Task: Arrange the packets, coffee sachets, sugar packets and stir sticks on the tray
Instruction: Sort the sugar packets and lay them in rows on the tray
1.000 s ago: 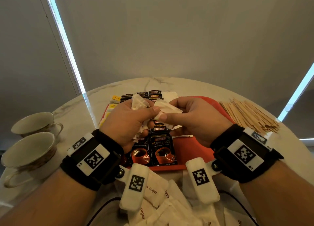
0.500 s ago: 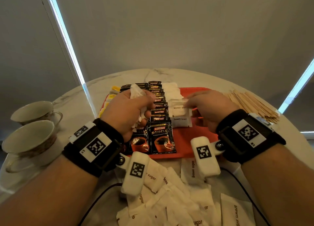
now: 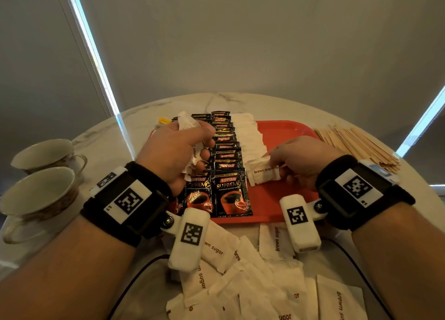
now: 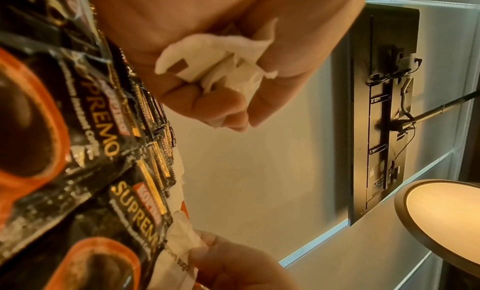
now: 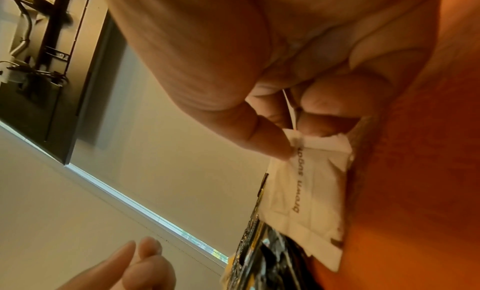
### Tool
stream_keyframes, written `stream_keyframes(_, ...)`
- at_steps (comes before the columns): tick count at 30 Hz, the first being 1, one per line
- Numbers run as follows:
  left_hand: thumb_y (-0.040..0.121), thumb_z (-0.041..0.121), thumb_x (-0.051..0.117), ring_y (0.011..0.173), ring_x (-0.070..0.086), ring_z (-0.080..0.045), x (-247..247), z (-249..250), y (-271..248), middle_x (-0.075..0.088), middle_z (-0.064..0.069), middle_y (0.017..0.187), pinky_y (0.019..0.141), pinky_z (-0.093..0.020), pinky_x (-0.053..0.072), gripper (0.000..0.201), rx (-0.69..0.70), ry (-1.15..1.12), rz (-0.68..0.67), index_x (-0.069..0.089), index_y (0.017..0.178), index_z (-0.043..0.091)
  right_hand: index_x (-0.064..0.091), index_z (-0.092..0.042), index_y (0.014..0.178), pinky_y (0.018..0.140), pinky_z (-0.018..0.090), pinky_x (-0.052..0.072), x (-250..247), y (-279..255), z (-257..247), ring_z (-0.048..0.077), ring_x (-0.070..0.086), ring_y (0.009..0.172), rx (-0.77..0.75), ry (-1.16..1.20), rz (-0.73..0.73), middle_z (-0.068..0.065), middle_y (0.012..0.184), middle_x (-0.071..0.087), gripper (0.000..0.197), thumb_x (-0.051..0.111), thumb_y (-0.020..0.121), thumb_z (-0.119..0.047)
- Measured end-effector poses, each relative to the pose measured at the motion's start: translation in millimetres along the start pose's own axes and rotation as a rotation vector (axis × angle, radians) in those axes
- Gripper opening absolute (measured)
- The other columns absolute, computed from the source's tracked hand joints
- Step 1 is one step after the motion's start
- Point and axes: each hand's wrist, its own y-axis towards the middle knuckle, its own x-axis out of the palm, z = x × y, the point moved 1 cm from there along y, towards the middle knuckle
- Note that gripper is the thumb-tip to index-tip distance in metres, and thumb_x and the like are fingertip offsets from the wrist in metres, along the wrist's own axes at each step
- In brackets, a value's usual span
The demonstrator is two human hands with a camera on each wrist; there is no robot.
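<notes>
A red tray [image 3: 284, 131] holds two rows of black coffee sachets [image 3: 231, 192] and, to their right, a column of white brown-sugar packets [image 3: 248, 136]. My left hand [image 3: 204, 151] hovers over the sachets and grips a crumpled bunch of sugar packets [image 3: 185, 122], seen from below in the left wrist view [image 4: 221, 62]. My right hand [image 3: 277, 162] is low on the tray and pinches one sugar packet [image 3: 262, 172] by its right edge at the near end of the white column. In the right wrist view this packet [image 5: 309, 191] lies flat on the red tray beside the sachets.
Wooden stir sticks [image 3: 356, 143] lie piled on the marble table right of the tray. Several loose sugar packets [image 3: 240, 283] are scattered in front of the tray. Two teacups [image 3: 41, 192] stand at the left edge. Yellow packets [image 3: 164, 120] peek out beyond my left hand.
My right hand took a sugar packet from the bunch at my left hand and brought it down onto the tray at the near end of the white column. The left hand kept its bunch.
</notes>
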Motion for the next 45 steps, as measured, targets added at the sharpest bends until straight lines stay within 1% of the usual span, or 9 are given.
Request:
stream_keyframes(5,0.096,0.013,0.070,0.054,0.055,-0.011,1,1,-2,0.065,-0.003,0.074,0.040,-0.020,0.041,0.010,0.002,0.002,-0.003,0.067,0.106,0.012,0.071,-0.007,0.091,0.051,0.030,0.040,3,-4,-3,0.028,0.052,0.063,-0.022,0.006,-0.041,0.033,0.094,0.069,0.015,0.059,0.090,0.003)
stream_keyframes(12,0.096,0.013,0.070,0.054,0.055,-0.010,1,1,-3,0.065,-0.002,0.073,0.040,-0.020,0.041,0.009,-0.006,0.006,0.010,0.067,0.105,0.012,0.067,-0.006,0.095,0.048,0.028,0.043,1,-4,-2,0.025,0.055,0.054,-0.003,0.016,-0.034,0.019,0.077,0.063,0.008,0.060,0.093,-0.002)
stream_keyframes(19,0.096,0.013,0.070,0.054,0.055,-0.010,2,1,-3,0.065,-0.003,0.074,0.041,-0.021,0.041,0.011,-0.011,0.018,0.021,0.068,0.106,0.012,0.068,-0.009,0.097,0.064,0.037,0.055,-1,-5,-8,0.021,0.058,0.059,-0.163,0.062,0.123,0.008,0.073,0.061,0.005,0.067,0.091,-0.009)
stream_keyframes(22,0.096,0.013,0.070,0.054,0.055,-0.010,2,2,-3,0.065,-0.002,0.073,0.041,-0.021,0.040,0.005,-0.021,0.013,0.021,0.067,0.100,0.014,0.069,0.001,0.102,0.060,0.033,0.053,6,-12,-11,0.019,0.055,0.059,-0.132,0.197,-0.004,0.009,0.072,0.057,0.012,0.064,0.094,-0.006)
stream_keyframes(25,0.096,0.012,0.069,0.054,0.054,-0.011,2,3,-3,0.065,-0.003,0.074,0.041,-0.021,0.040,0.008,-0.034,0.011,0.019,0.069,0.104,0.012,0.068,0.006,0.111,0.074,0.038,0.045,16,-15,-12,0.019,0.051,0.062,-0.040,0.227,-0.135,0.012,0.079,0.054,0.021,0.063,0.096,-0.006)
stream_keyframes(32,0.092,0.003,0.064,0.054,0.053,-0.014,4,2,-3,0.063,-0.005,0.073,0.039,-0.022,0.039,0.011,-0.041,-0.002,-0.002,0.069,0.098,0.011,0.071,0.008,0.107,0.061,0.028,0.045,19,-12,-9,0.016,0.048,0.061,-0.020,0.211,-0.164,0.010,0.076,0.055,0.019,0.066,0.093,-0.003)
stream_keyframes(37,0.089,0.000,0.054,0.054,0.053,-0.016,8,2,-7,0.063,-0.009,0.079,0.040,-0.023,0.038,0.021,-0.067,-0.035,-0.034,0.064,0.106,0.007,0.075,0.007,0.105,0.070,0.034,0.046,19,-7,-8,0.021,0.056,0.068,-0.043,0.128,-0.168,0.011,0.079,0.064,0.024,0.071,0.090,-0.011)
stream_keyframes(40,0.091,0.000,0.040,0.055,0.057,-0.023,10,5,-12,0.067,-0.015,0.080,0.041,-0.024,0.041,0.026,-0.103,-0.089,-0.109,0.056,0.111,0.004,0.073,0.006,0.109,0.070,0.036,0.044,16,-8,-10,0.024,0.055,0.073,-0.110,0.107,-0.176,0.013,0.086,0.065,0.027,0.070,0.092,-0.014)
stream_keyframes(45,0.095,-0.012,0.036,0.067,0.073,-0.030,15,8,-21,0.077,-0.018,0.091,0.045,-0.030,0.055,0.037,-0.125,-0.077,-0.261,0.048,0.125,0.005,0.079,-0.019,0.097,0.064,0.031,0.048,16,-20,-19,0.011,0.058,0.068,-0.420,0.162,-0.121,-0.003,0.086,0.074,0.015,0.069,0.094,-0.029)
